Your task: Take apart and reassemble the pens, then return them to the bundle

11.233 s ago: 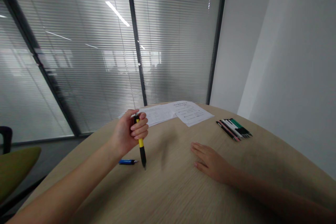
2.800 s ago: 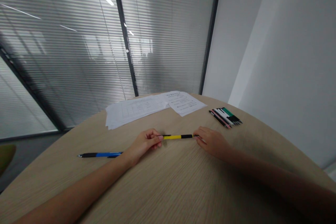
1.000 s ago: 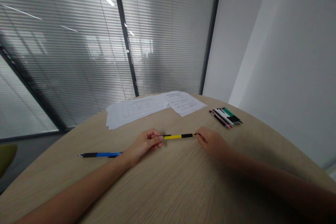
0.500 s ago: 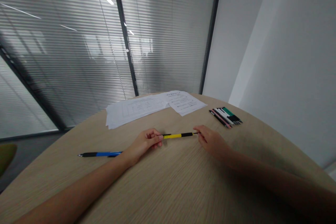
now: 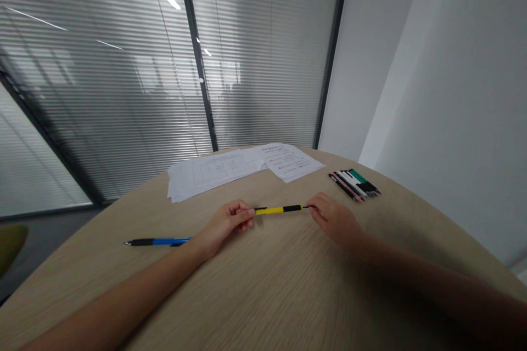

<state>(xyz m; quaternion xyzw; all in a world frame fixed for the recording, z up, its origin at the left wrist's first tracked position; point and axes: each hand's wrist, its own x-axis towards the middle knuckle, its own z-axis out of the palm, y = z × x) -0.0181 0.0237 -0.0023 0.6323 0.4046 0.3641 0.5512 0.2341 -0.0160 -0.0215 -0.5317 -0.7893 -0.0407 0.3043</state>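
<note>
Two bare hands meet over the middle of the tabletop in the head view, with a yellow pen stretched between them. From where I stand, the left hand has thumb and fingers pinched around its clip end, while the right hand nips a thin dark piece at the other end, just past the black grip. It may be the refill or the point of the pen; it is too fine to tell. The pen lies nearly level, running from one hand across to the other.

A blue pen rests toward the left edge, its inner end passing out of sight behind the left forearm. White papers spread along the far edge, and a row of pens sits side by side toward the right edge, well apart from the yellow one.

I would judge the step in hand to be careful work at the writing end, either drawing that slim part out or seating it. Either way, the next move calls for a firm left pinch, small straight motions from the right fingertips, and both ends kept in line so nothing bends or slips.
</note>
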